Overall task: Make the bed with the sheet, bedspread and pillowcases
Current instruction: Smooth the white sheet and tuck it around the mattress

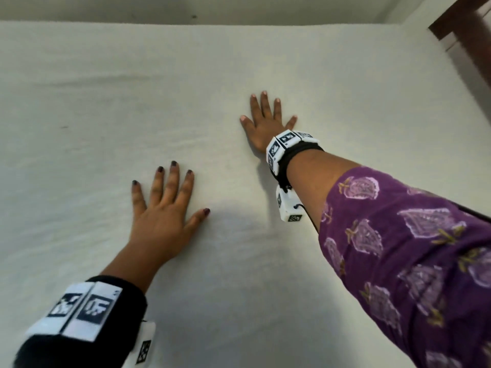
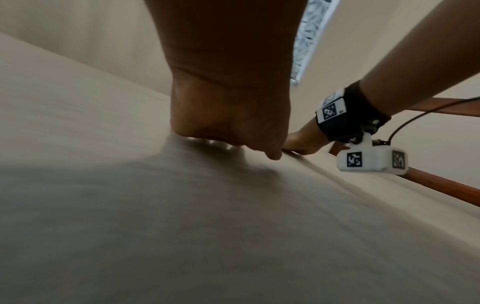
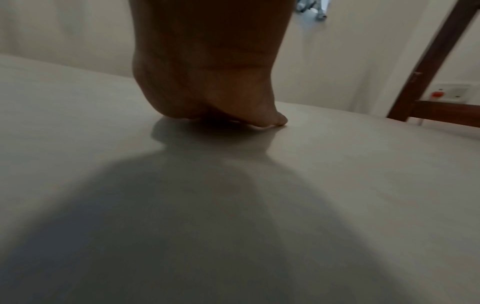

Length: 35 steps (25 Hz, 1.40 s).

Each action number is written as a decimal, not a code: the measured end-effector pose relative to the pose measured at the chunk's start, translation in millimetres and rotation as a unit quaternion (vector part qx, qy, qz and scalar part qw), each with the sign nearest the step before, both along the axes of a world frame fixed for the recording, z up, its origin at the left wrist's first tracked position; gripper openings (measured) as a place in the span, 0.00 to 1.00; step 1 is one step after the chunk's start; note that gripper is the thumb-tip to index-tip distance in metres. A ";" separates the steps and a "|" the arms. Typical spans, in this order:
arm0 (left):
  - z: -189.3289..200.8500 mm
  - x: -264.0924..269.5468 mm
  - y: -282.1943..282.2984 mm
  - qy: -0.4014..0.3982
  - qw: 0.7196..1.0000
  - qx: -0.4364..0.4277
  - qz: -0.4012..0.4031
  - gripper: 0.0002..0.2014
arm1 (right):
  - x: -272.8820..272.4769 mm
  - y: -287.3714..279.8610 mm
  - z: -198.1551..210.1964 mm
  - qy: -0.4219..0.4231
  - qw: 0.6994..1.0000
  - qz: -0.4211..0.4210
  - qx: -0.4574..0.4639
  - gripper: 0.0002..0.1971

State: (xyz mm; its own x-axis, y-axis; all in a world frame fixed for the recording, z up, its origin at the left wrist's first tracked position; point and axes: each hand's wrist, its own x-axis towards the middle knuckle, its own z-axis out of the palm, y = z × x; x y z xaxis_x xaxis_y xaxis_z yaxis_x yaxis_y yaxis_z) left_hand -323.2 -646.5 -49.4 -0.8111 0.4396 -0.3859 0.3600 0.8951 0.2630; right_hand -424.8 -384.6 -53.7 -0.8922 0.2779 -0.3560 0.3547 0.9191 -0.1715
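A white sheet (image 1: 106, 88) lies spread over the whole bed, with faint wrinkles across its middle. My left hand (image 1: 164, 205) presses flat on it, palm down, fingers straight and spread, near the centre. Further away and to the right, my right hand (image 1: 267, 120) lies flat on the sheet the same way. The left wrist view shows the heel of my left hand (image 2: 228, 123) on the sheet (image 2: 182, 226) and the right hand (image 2: 301, 142) beyond it. In the right wrist view the right palm (image 3: 207, 98) rests on the sheet (image 3: 363, 185). No bedspread or pillowcase is in view.
A pale wall (image 1: 239, 9) runs along the bed's far edge. A dark wooden bed frame (image 1: 462, 25) stands at the far right corner, and its post (image 3: 436, 61) rises beside a wall switch plate (image 3: 449, 93). A patterned curtain strip (image 2: 311, 30) hangs above.
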 end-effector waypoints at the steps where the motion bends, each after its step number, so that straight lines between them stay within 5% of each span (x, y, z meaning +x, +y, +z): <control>1: -0.6 7.9 24.9 -0.004 1.000 0.000 -0.024 0.46 | 15.3 25.3 0.4 0.003 1.000 -0.023 0.002 0.31; 8: 7.9 61.7 125.6 -0.040 0.994 0.013 -0.099 0.46 | 91.3 123.5 -1.6 0.019 0.985 -0.170 0.022 0.31; 13: 20.8 59.8 127.2 -0.035 0.999 -0.016 0.007 0.40 | 104.2 35.6 0.6 0.032 0.994 0.100 -0.019 0.31; 15: 22.8 67.4 130.2 -0.067 0.996 -0.034 0.048 0.41 | 121.7 42.0 -3.0 0.011 0.994 0.111 0.006 0.31; 23: -12.3 193.1 172.3 -0.020 0.999 0.015 0.044 0.42 | 254.2 230.4 -4.4 -0.002 0.986 -0.168 0.021 0.29; 27: -5.8 253.2 217.8 -0.027 0.999 0.032 -0.009 0.38 | 315.9 270.8 8.0 -0.039 0.970 -0.240 0.008 0.30; 35: 32.8 237.5 315.0 0.015 0.994 0.095 0.042 0.39 | 295.9 211.9 48.1 -0.005 0.998 0.001 -0.062 0.30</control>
